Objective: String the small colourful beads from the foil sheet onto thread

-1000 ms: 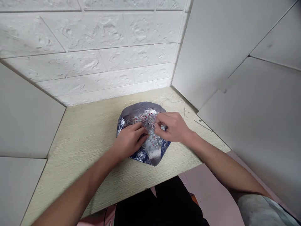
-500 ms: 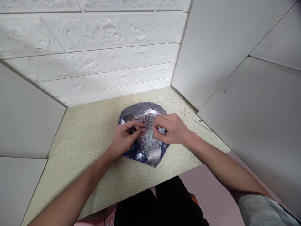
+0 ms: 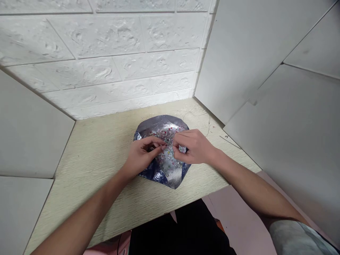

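A shiny blue and silver cloth [image 3: 159,124] lies spread on the pale wooden table [image 3: 101,152], with a heap of several tiny coloured beads [image 3: 166,135] on it. My left hand [image 3: 142,156] hovers over the cloth's left side, thumb and forefinger pinched on something too small to name. My right hand [image 3: 195,147] is over the right side, its fingers also pinched together. The two sets of fingertips nearly meet above the beads.
A white brick-pattern wall [image 3: 106,53] stands behind the table. Grey panels [image 3: 26,131] close in the left side and larger grey panels [image 3: 252,53] the right. Thin thread or wire bits [image 3: 225,139] lie near the table's right edge. My dark lap [image 3: 183,230] is below the front edge.
My left hand lifted off the beads and closed into a pinch. My right hand shifted slightly toward it, so the fingertips of both hands came together over the heap.
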`<state>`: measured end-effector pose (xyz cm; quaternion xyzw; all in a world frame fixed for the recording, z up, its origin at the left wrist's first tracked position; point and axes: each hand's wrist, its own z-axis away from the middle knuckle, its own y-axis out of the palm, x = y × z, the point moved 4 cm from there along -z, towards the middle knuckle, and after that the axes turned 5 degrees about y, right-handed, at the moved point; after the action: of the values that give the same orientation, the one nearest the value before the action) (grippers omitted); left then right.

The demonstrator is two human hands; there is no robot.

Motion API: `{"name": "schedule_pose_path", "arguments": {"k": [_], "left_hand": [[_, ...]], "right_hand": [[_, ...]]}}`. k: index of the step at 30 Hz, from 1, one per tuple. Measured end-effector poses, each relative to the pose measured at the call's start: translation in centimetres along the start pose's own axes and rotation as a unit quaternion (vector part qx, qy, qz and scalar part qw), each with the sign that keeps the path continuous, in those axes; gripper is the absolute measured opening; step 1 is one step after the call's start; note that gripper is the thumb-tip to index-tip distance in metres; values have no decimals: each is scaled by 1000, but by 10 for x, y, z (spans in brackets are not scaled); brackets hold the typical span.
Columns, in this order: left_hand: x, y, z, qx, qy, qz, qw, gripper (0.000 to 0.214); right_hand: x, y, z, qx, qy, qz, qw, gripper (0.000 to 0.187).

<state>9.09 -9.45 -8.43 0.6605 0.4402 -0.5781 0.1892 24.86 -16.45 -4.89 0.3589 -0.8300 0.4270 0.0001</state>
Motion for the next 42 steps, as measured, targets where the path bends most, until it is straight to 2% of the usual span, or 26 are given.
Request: {"name": "schedule_pose_path", "arguments": {"k": [9, 20, 25, 37, 42], "left_hand": [[0, 0, 0, 8, 4, -9, 1000, 13], [-1, 2, -1, 14, -5, 49, 999, 16], [-2, 2, 0, 20, -2, 23, 1000, 17], [-11, 7, 2, 88, 45, -87, 991, 8], [-13, 7, 1, 95, 49, -105, 989, 10]], "right_hand": [[0, 1, 0, 5, 7, 9, 1000, 13], [-1, 1, 1, 11, 4, 2, 1000, 13], [0, 1, 1, 22, 9, 3, 1000, 14], [0, 3, 1, 46, 15, 2, 999, 13], [0, 3, 0, 52, 21, 8, 998, 13]]}}
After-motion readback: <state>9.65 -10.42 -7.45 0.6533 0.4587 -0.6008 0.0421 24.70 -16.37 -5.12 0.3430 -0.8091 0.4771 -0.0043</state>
